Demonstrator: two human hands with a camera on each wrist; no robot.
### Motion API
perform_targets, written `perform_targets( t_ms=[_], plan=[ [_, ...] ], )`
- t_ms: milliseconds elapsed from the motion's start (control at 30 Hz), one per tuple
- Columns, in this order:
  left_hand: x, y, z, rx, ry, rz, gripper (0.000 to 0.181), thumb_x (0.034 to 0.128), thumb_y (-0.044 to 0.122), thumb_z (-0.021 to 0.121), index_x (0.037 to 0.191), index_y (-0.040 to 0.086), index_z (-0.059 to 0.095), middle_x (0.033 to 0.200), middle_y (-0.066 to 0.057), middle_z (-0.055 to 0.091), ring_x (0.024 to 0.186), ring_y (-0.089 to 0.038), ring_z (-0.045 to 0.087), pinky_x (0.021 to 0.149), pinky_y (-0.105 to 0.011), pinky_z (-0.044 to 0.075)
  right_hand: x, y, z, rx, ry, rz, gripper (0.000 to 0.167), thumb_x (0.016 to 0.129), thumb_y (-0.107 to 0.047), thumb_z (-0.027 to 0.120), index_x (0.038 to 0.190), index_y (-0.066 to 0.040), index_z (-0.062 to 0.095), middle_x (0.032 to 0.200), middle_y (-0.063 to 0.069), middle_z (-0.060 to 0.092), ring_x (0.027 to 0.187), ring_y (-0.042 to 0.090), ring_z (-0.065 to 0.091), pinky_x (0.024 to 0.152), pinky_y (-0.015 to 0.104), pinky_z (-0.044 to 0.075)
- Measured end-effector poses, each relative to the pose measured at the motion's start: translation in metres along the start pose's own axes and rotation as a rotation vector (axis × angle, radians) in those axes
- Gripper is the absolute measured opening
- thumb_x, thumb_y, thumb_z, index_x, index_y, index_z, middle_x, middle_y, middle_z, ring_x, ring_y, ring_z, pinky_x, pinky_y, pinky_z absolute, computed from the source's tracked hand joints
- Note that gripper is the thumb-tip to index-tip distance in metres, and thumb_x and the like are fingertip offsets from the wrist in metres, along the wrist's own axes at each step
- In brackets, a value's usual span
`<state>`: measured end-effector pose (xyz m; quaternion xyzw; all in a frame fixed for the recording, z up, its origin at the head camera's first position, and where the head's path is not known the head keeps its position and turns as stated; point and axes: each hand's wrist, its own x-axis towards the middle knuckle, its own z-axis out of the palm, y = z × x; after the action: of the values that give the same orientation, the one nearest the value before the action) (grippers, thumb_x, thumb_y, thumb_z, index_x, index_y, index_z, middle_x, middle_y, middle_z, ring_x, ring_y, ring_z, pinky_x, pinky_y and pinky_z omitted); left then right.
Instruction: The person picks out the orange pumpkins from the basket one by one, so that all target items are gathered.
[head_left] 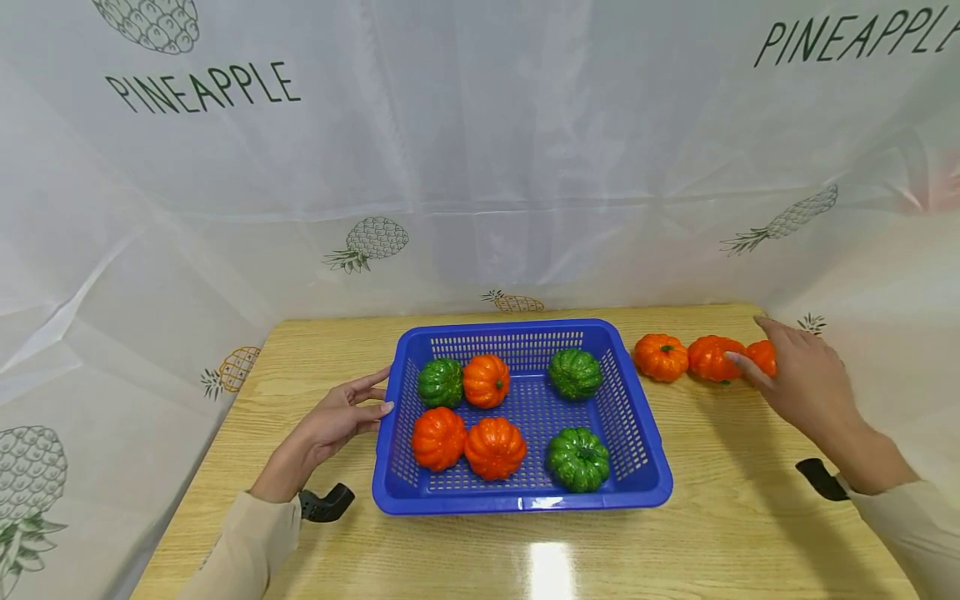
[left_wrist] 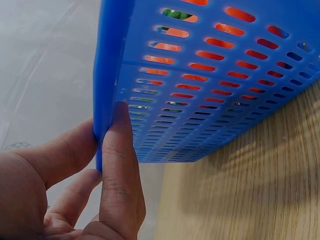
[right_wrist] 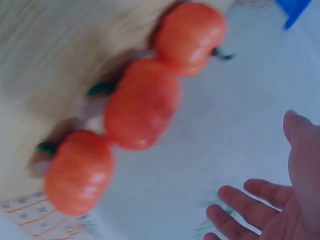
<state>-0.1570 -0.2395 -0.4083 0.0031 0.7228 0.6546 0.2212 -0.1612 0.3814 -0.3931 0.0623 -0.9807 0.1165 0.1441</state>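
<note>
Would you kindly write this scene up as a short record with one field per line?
container: blue basket on a wooden table
contents: three orange pumpkins, three green pumpkins
outside: row of three more pumpkins, orange, right of the basket
left hand: holds the basket's left rim
right hand: near the row, holding nothing
backdrop: white sheet with pineapple prints

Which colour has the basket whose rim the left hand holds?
The basket is deep blue; it shows best in the head view.

Three blurred orange pumpkins (right_wrist: 143, 105) in a row, extended fingers (right_wrist: 248, 206) nearby
</note>
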Motion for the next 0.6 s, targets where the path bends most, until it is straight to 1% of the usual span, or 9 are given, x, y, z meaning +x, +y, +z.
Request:
perform_targets(
  t_ms=[133, 333, 433, 600],
  plan=[
    [0.0, 0.0, 0.0, 0.003, 0.001, -0.002, 0.071, 0.1056, 0.0, 0.061, 0.167, 0.003, 0.026, 0.126, -0.014, 0.06, 0.093, -0.012, 0.072, 0.087, -0.029, 0.064, 0.002, -0.03, -0.005, -0.012, 0.012, -0.106, 0.075, 0.102, -0.04, 0.072, 0.151, 0.01, 0.044, 0.14, 0.042, 0.052, 0.125, 0.063, 0.048, 0.103, 0.078, 0.037],
    [0.0, -0.001, 0.0, 0.007, 0.002, -0.002, 0.07, 0.1061, 0.0, 0.06, 0.167, 0.003, 0.026, 0.128, -0.017, 0.059, 0.093, -0.012, 0.072, 0.087, -0.029, 0.063, 0.003, -0.071, -0.01, 0.028, 0.035, -0.274, 0.077, 0.095, -0.031, 0.081, 0.154, 0.004, 0.047, 0.144, 0.034, 0.056, 0.127, 0.058, 0.05, 0.105, 0.077, 0.039],
    [0.0, -0.001, 0.001, 0.005, 0.003, -0.002, 0.069, 0.1063, 0.0, 0.06, 0.167, 0.003, 0.026, 0.13, -0.018, 0.058, 0.094, -0.013, 0.073, 0.088, -0.029, 0.063, 0.004, -0.09, -0.009, 0.026, 0.052, -0.373, 0.077, 0.093, -0.033, 0.082, 0.153, 0.002, 0.05, 0.146, 0.029, 0.057, 0.126, 0.055, 0.054, 0.104, 0.075, 0.042],
    [0.0, -0.001, 0.001, 0.0, 0.006, -0.003, 0.07, 0.106, -0.001, 0.059, 0.167, 0.002, 0.026, 0.134, -0.02, 0.057, 0.095, -0.013, 0.073, 0.088, -0.028, 0.063, 0.008, -0.119, -0.006, 0.037, 0.034, -0.522, 0.077, 0.093, -0.038, 0.081, 0.154, 0.0, 0.052, 0.15, 0.023, 0.057, 0.128, 0.049, 0.058, 0.106, 0.07, 0.045]
  ],
)
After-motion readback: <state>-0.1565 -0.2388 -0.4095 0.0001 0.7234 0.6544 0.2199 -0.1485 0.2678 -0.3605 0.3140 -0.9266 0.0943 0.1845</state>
